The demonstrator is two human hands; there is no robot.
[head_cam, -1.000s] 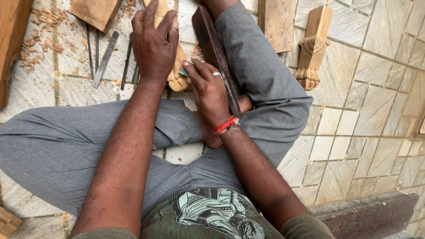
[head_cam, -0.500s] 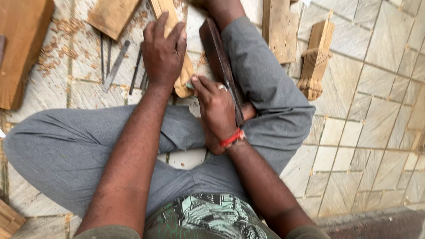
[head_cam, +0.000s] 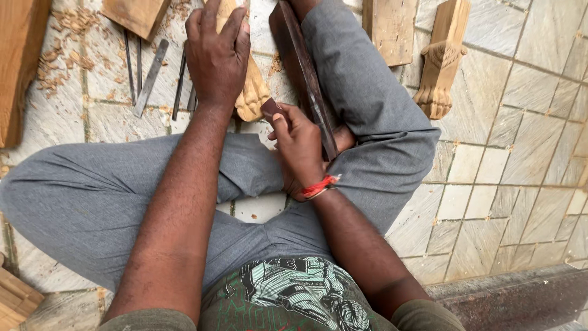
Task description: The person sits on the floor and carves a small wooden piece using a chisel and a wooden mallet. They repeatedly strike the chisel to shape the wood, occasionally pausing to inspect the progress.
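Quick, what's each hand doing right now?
Left hand: closed over the carved wooden leg, pressing it down.
Right hand: pinching a small dark piece.

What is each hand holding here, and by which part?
The left hand presses down over the middle of a pale carved wooden leg. The right hand pinches a small dark brown piece by its lower end; what it is cannot be told.

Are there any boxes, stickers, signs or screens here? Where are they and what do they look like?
No boxes, stickers, signs or screens show.
Shirt print: the only picture in view, on the person's shirt at the bottom middle; a pale green and white drawing on dark olive cloth.
Everything else is bare wood, metal tools and stone floor tiles.
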